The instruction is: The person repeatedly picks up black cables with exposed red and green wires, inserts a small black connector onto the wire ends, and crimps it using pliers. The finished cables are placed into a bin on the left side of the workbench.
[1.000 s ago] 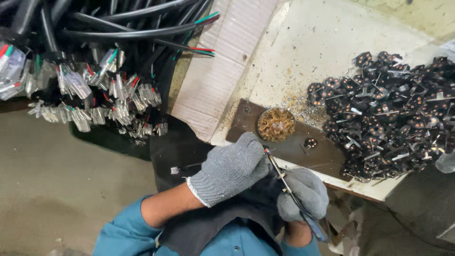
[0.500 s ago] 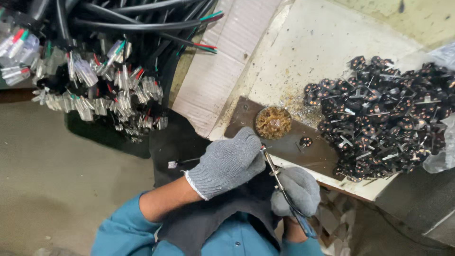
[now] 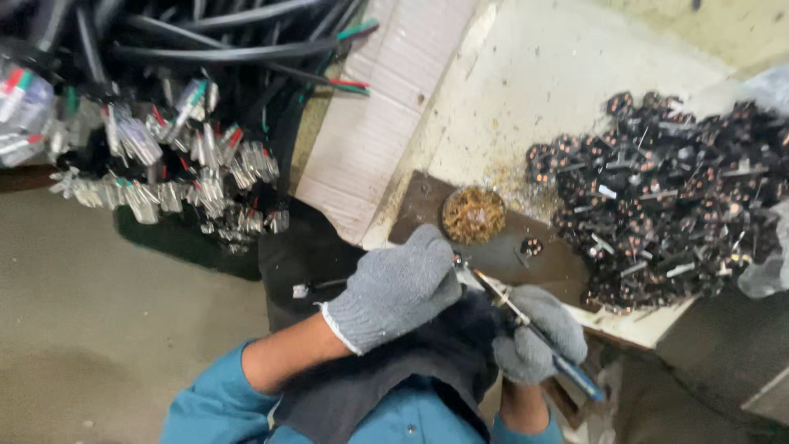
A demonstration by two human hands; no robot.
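Left hand – gloved, we clench it around a small part we cannot make out | right hand – gloved, we grip a blue-handled tool whose tip meets the left fist | round dish of brass bits just beyond our left hand | dark pile of plug parts beyond our right hand | cable bundle with clear connectors off to our left

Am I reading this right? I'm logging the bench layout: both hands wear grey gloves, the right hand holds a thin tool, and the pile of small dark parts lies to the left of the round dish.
Not quite. The head view shows the pile of small dark parts lying to the right of the round dish, not the left. The rest stands: both the left hand and right hand wear grey gloves, and the right holds a thin tool.
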